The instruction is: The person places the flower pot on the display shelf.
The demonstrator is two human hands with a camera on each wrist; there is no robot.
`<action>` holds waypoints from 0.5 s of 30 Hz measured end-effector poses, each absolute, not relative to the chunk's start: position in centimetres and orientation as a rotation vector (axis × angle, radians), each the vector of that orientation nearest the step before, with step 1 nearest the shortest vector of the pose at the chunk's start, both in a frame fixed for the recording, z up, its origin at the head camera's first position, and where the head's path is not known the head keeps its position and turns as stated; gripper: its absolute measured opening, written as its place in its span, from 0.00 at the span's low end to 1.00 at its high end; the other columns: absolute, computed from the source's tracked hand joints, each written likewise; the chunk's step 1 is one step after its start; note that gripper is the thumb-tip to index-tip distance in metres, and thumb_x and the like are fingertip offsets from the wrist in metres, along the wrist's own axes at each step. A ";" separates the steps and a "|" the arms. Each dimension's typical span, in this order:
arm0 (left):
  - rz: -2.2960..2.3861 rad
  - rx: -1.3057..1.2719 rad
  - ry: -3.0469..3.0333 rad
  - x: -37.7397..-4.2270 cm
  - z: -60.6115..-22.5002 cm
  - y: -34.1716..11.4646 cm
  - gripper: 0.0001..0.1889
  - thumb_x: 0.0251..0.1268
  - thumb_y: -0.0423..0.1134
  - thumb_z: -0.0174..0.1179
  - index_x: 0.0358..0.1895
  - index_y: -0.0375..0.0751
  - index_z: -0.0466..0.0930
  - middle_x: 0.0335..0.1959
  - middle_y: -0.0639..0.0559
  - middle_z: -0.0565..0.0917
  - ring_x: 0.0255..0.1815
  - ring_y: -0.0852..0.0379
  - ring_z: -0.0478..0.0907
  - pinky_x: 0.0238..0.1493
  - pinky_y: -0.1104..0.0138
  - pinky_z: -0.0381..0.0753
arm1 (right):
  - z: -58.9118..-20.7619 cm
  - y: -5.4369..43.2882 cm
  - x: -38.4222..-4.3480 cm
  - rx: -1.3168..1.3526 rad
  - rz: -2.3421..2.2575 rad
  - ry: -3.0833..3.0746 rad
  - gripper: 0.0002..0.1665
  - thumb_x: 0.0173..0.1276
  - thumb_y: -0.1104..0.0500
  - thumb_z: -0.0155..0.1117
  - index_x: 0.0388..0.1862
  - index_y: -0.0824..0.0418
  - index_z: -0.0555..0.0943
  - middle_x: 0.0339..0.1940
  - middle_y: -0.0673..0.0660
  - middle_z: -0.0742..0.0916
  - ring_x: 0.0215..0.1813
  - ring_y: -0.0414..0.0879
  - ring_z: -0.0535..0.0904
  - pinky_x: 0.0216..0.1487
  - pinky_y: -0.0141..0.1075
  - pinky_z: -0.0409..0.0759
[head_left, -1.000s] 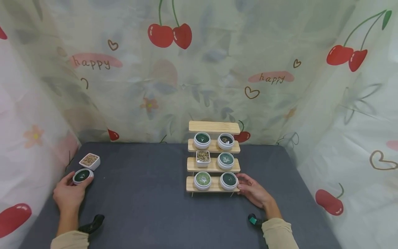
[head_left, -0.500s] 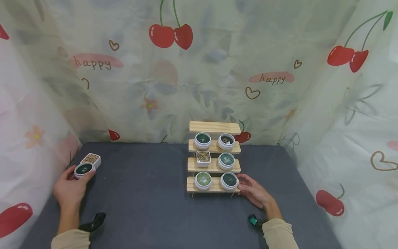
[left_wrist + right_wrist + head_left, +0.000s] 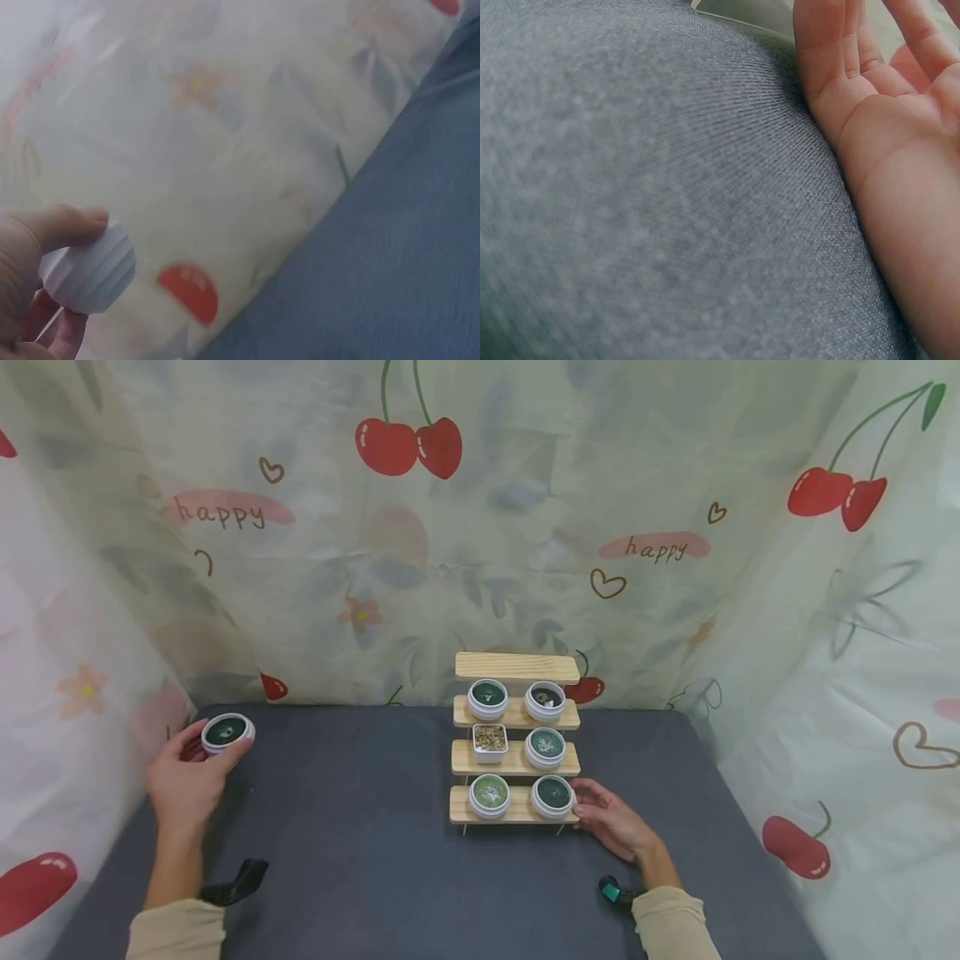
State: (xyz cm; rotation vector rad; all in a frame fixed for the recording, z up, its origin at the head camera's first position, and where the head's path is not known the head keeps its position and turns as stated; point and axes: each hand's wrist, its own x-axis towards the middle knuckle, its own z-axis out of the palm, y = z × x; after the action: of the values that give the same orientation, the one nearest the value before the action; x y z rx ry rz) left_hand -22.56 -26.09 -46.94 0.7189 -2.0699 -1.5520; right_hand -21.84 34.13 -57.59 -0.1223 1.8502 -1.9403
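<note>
In the head view my left hand (image 3: pixel 187 777) holds a round white pot (image 3: pixel 228 734) with a dark green top, thumb on its near side. The left wrist view shows the thumb across the pot's ridged white wall (image 3: pixel 97 274). Far to the right, my right hand (image 3: pixel 611 818) rests at the right end of a rack's lowest wooden shelf (image 3: pixel 517 814), its fingertips close to a dark green pot (image 3: pixel 553 796). In the right wrist view the right hand (image 3: pixel 896 135) lies by the dark cloth, its fingers loosely bent.
Two wooden shelves (image 3: pixel 516 758) higher on the rack carry more round pots (image 3: pixel 546 747) and a square dish (image 3: pixel 490 742) of small grains. The top board (image 3: pixel 517 665) is bare. Patterned curtains (image 3: pixel 322 568) border the dark tabletop (image 3: pixel 352 827). Black straps (image 3: pixel 236 883) sit on the wrists.
My left hand has lifted the pot and carried it away from me and slightly right. The square dish beside it is now hidden from the head view. My right hand stays put.
</note>
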 end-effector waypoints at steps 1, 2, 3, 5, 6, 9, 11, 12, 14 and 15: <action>-1.557 0.683 -2.063 -22.7 -46.5 -25.6 0.37 0.47 0.42 0.82 0.66 0.44 0.80 0.36 0.73 0.77 0.37 0.78 0.76 0.36 0.89 0.75 | -57.6 34.1 -21.8 -0.122 -1.941 1.850 0.20 0.77 0.62 0.58 0.63 0.45 0.71 0.49 0.45 0.85 0.48 0.40 0.82 0.52 0.36 0.81; -1.560 0.646 -2.057 -22.8 -46.2 -25.1 0.37 0.47 0.41 0.82 0.65 0.45 0.81 0.37 0.73 0.78 0.37 0.78 0.77 0.37 0.88 0.75 | -57.5 34.1 -21.8 -0.121 -1.942 1.849 0.20 0.77 0.62 0.58 0.63 0.45 0.71 0.49 0.45 0.85 0.48 0.40 0.82 0.52 0.36 0.81; -1.560 0.612 -2.055 -23.0 -45.8 -24.5 0.36 0.46 0.40 0.82 0.64 0.45 0.81 0.38 0.72 0.78 0.38 0.78 0.77 0.37 0.88 0.76 | -57.5 34.1 -21.8 -0.120 -1.943 1.849 0.20 0.77 0.63 0.58 0.62 0.45 0.71 0.49 0.45 0.85 0.48 0.39 0.82 0.52 0.36 0.81; -1.560 0.549 -2.076 -23.2 -45.0 -23.4 0.36 0.47 0.41 0.82 0.65 0.47 0.81 0.42 0.70 0.79 0.41 0.77 0.78 0.40 0.87 0.76 | -57.5 34.1 -21.8 -0.117 -1.945 1.848 0.20 0.77 0.63 0.58 0.62 0.45 0.71 0.49 0.45 0.86 0.48 0.39 0.82 0.51 0.36 0.81; -1.570 0.516 -2.081 -23.3 -44.6 -22.9 0.36 0.47 0.40 0.82 0.65 0.48 0.81 0.45 0.68 0.79 0.42 0.76 0.78 0.41 0.87 0.76 | -57.5 34.1 -21.8 -0.116 -1.946 1.846 0.20 0.77 0.63 0.58 0.62 0.45 0.71 0.49 0.45 0.86 0.48 0.39 0.82 0.51 0.35 0.81; -1.600 0.420 -2.106 -23.8 -43.4 -21.4 0.37 0.47 0.40 0.82 0.66 0.48 0.80 0.51 0.62 0.80 0.46 0.73 0.79 0.43 0.86 0.77 | -57.5 34.1 -21.8 -0.112 -1.947 1.845 0.20 0.77 0.63 0.58 0.62 0.44 0.71 0.49 0.45 0.86 0.48 0.39 0.82 0.51 0.36 0.81; -1.641 0.350 -2.118 -24.1 -42.6 -20.5 0.38 0.48 0.39 0.82 0.66 0.47 0.79 0.53 0.59 0.81 0.48 0.72 0.79 0.44 0.86 0.78 | -57.5 34.1 -21.8 -0.108 -1.947 1.846 0.20 0.77 0.63 0.58 0.62 0.44 0.71 0.49 0.45 0.86 0.48 0.39 0.82 0.51 0.36 0.81; -1.655 0.320 -2.126 -24.3 -42.2 -20.1 0.38 0.48 0.38 0.82 0.67 0.47 0.79 0.53 0.59 0.81 0.48 0.72 0.79 0.45 0.86 0.78 | -57.6 34.1 -21.8 -0.106 -1.947 1.846 0.20 0.77 0.63 0.58 0.62 0.44 0.71 0.49 0.45 0.86 0.48 0.39 0.82 0.51 0.36 0.81; -1.668 0.255 -2.143 -24.6 -41.6 -19.3 0.37 0.48 0.38 0.82 0.66 0.46 0.79 0.53 0.58 0.81 0.48 0.71 0.79 0.46 0.85 0.78 | -57.6 34.1 -21.8 -0.108 -1.944 1.847 0.20 0.77 0.63 0.58 0.62 0.44 0.71 0.49 0.45 0.86 0.48 0.39 0.82 0.52 0.36 0.81; -1.674 0.223 -2.150 -24.8 -41.2 -18.9 0.37 0.48 0.38 0.82 0.66 0.45 0.79 0.52 0.58 0.81 0.48 0.71 0.79 0.46 0.85 0.78 | -57.6 34.1 -21.9 -0.108 -1.943 1.847 0.20 0.77 0.63 0.58 0.62 0.44 0.71 0.49 0.45 0.86 0.48 0.39 0.82 0.52 0.36 0.81</action>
State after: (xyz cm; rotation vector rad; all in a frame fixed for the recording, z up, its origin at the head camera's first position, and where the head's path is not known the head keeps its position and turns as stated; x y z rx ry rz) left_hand -24.83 -18.92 -41.25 0.2229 -2.1498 -1.6744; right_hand -21.86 34.11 -57.57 -0.1085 1.8468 -1.9435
